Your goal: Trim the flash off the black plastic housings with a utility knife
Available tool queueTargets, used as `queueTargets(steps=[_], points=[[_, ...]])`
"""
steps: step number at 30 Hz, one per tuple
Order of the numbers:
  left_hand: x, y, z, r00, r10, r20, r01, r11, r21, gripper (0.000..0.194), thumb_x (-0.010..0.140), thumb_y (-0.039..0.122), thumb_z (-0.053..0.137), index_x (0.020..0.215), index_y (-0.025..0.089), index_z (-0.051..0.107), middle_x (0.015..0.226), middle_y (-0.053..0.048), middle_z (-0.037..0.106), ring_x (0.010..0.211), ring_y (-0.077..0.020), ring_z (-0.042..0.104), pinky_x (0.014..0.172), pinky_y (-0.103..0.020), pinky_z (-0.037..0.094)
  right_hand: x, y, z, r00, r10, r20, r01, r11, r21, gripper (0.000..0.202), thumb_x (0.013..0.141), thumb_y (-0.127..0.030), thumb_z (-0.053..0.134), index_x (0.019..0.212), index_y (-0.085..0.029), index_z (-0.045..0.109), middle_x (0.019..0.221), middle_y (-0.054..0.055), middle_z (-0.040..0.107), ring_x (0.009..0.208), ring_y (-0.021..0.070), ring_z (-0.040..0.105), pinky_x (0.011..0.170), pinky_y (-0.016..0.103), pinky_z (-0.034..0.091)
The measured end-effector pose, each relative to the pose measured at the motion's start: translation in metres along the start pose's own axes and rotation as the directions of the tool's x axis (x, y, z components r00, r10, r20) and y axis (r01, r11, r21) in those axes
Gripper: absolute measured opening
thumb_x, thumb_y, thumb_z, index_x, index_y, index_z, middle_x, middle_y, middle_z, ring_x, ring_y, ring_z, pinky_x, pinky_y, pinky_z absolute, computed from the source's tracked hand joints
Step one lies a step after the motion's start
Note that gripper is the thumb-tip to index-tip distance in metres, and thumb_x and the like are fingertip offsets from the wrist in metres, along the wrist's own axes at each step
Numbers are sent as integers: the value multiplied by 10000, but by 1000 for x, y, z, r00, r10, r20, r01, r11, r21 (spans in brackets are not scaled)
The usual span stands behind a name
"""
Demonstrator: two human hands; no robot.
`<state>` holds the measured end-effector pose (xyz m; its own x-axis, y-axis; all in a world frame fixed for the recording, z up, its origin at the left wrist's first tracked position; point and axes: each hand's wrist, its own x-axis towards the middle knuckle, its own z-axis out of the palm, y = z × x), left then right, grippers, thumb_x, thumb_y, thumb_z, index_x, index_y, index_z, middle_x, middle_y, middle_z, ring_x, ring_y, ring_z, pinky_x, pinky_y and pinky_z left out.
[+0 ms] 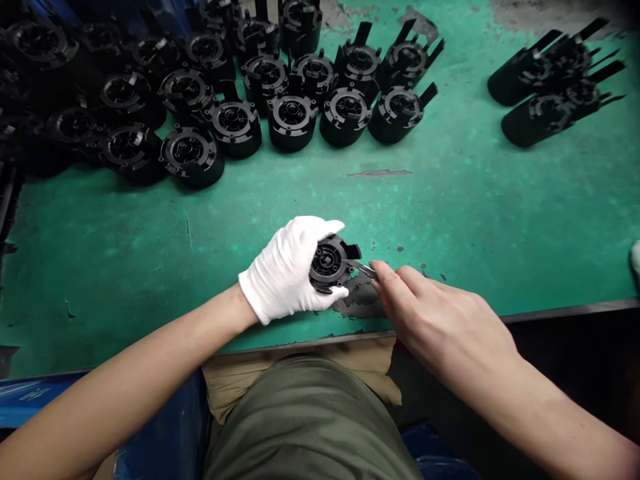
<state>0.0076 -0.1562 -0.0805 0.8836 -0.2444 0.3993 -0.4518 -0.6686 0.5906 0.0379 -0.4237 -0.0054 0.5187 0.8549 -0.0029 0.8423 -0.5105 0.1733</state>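
Left hand [287, 273], in a white glove, wraps around a round black plastic part [330, 263]; fingers curl over its top and underside, grip closed on it, open face of the part turned toward the camera. The part sits just above the near edge of the green table [500, 220], over a worn dark patch in the surface.

Right hand [440, 320], bare, pinches a thin metal blade [364, 269] between thumb and fingertips, closed tight on it. The tip of the blade touches the right rim of the held part, below a small tab that sticks out.

Far left of the table: a big cluster of like black parts [235, 107], standing on end, circular faces up, packed touching one another, several with upright prongs. Far right: a smaller group of black parts [550, 87] lying on their sides, prongs pointing right, well apart from the cluster.

Near edge: the person's lap in olive cloth [310, 420], a tan cloth [365, 363] under the table lip, blue plastic [170, 440] at lower left
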Motion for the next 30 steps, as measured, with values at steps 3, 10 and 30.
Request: queueTargets(steps=[3, 10, 30], points=[[0, -1, 0, 1000, 5, -6, -5, 1000, 9, 929, 862, 606, 844, 1564, 156, 433, 1368, -195, 640, 1275, -383, 657, 1123, -558, 561, 4, 2, -5, 1000, -24, 16, 24, 1000, -10, 433, 927, -4, 527, 1346, -74, 608, 809, 5, 593, 609, 176, 529, 531, 344, 325], [1, 0, 0, 1000, 3, 3, -4, 1000, 13, 912, 875, 619, 822, 1558, 149, 443, 1364, -197, 649, 1274, -387, 660, 1125, -567, 558, 7, 13, -8, 994, -109, 15, 109, 994, -15, 538, 848, 64, 469, 1359, -46, 596, 840, 21, 626, 654, 179, 588, 551, 337, 362], [0, -2, 2, 1000, 30, 1, -30, 1000, -1, 927, 876, 613, 826, 1574, 145, 434, 1371, -200, 651, 1285, -380, 666, 1126, -557, 572, 16, 39, -11, 954, -290, 78, 292, 956, -15, 542, 899, 20, 494, 1411, -102, 621, 892, 75, 725, 670, 210, 635, 574, 355, 398]])
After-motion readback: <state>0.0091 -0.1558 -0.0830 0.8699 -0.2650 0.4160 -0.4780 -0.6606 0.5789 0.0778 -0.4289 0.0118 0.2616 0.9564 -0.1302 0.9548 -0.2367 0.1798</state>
